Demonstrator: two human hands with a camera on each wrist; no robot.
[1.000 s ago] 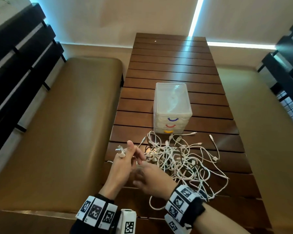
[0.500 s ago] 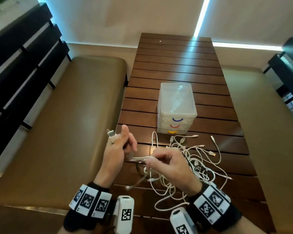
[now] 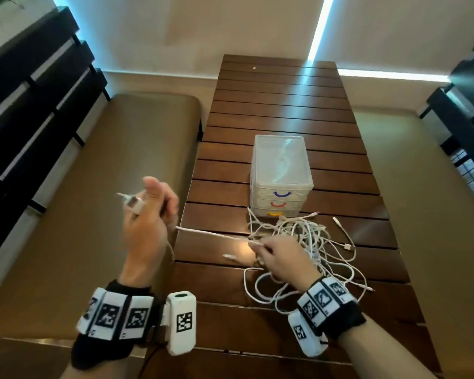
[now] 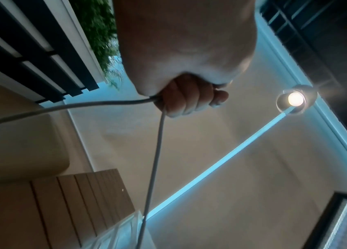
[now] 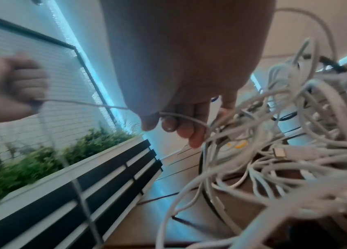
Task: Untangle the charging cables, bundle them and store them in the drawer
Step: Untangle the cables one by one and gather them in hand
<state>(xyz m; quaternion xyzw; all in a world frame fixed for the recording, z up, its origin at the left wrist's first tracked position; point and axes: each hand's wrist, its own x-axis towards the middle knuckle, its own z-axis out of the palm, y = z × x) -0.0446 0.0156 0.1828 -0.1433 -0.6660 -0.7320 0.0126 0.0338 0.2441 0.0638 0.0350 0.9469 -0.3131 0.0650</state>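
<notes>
A tangle of white charging cables (image 3: 307,242) lies on the wooden slatted table (image 3: 279,88), in front of a small clear plastic drawer unit (image 3: 281,173) with purple, red and yellow handles. My left hand (image 3: 151,212) is raised off the table's left edge, fist curled round one white cable (image 4: 95,104), with a plug end (image 3: 130,202) sticking out past the thumb. That cable (image 3: 211,234) runs taut to my right hand (image 3: 274,255), which pinches it at the near-left side of the tangle. The right wrist view shows the right hand's fingers (image 5: 189,131) on the cable beside the tangle (image 5: 285,160).
A tan cushioned bench (image 3: 93,187) runs along the table's left side, with a dark slatted backrest (image 3: 33,86) behind it. Another bench (image 3: 427,201) lies to the right. All drawers of the unit look closed. The far half of the table holds nothing.
My left hand has pulled up and to the left with the plug end, drawing the cable taut. My right hand has slid right along it, toward the tangle.
</notes>
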